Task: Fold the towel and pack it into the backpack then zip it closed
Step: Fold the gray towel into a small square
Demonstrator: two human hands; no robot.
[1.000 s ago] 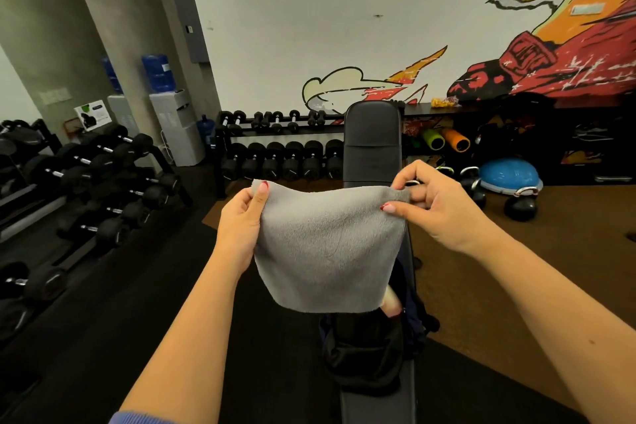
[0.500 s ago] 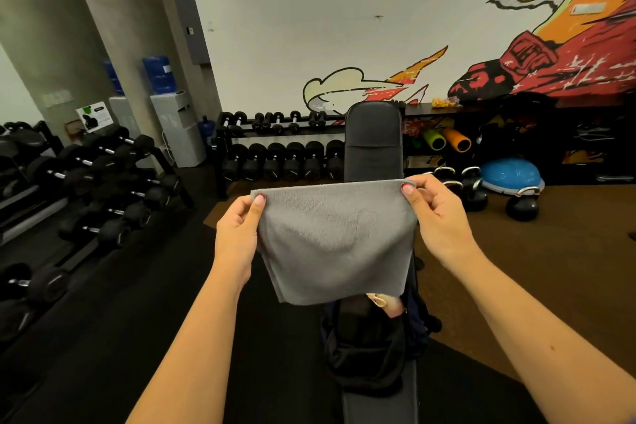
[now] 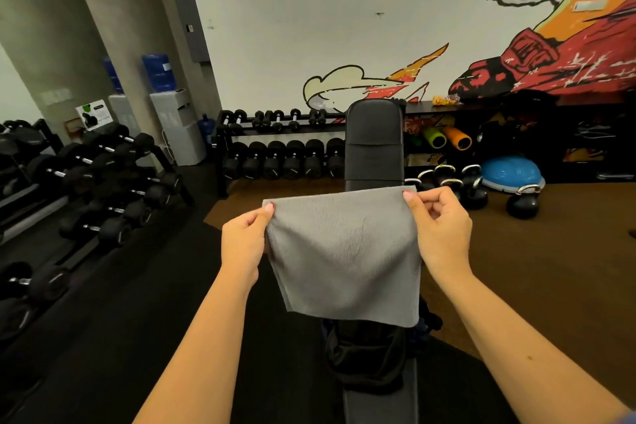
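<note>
From the head camera, you held the grey towel (image 3: pixel 344 255) up in the air in front of you, stretched flat between both hands. Your left hand (image 3: pixel 245 244) was pinched closed on its top left corner, and your right hand (image 3: pixel 442 234) was pinched closed on its top right corner, thumb and forefinger on the hem. The cloth hung as a small, near-square panel, which suggests it was already folded at least once, though the layers could not be counted from this side.

Directly below the towel's lower edge, the dark backpack (image 3: pixel 368 354) sat on the bench (image 3: pixel 373 144), its mouth apparently open and slack; the zip itself was too dark to make out.

As I judge it, you were mid-fold: perhaps one more fold remained, and the towel had not yet gone into the bag. Packing and zipping were both still to do.
</note>
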